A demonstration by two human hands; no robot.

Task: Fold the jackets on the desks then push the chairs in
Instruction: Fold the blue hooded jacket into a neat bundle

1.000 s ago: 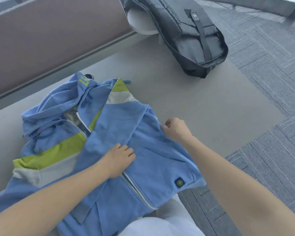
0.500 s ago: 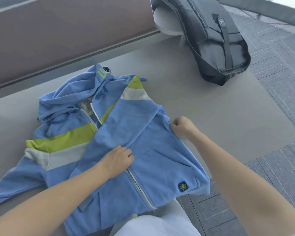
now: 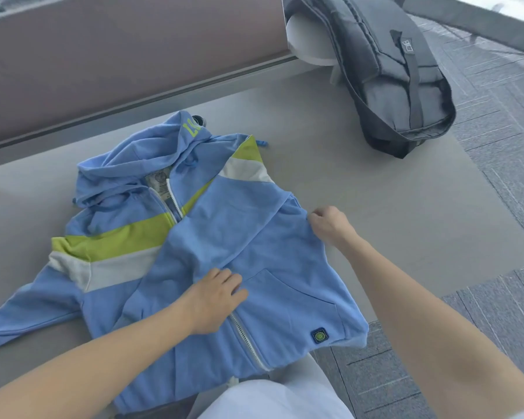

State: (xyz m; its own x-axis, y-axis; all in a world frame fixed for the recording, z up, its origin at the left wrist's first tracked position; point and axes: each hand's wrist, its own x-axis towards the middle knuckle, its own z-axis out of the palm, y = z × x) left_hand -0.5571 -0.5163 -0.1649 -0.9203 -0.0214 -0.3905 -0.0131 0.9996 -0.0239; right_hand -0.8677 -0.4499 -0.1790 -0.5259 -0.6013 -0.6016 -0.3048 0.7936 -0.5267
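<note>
Jacket (image 3: 285, 267) lay front-up on worktop (image 3: 406, 222), with one sleeve trailing far out left of left hand (image 3: 215, 297). Left hand was flat, fingers straight, pressing the front by the zip. Right hand (image 3: 327, 225), further right, was curled and pinching the jacket's side edge. Backpack (image 3: 384, 71) sat well beyond it. Step: side fold, probably. Next move likely calls for carrying that edge over toward left hand.

One jacket (image 3: 285, 255), one desk (image 3: 406, 207), one bag (image 3: 384, 65) at the desk's far right corner, and two hands: left hand (image 3: 215, 300), right hand (image 3: 327, 223).
</note>
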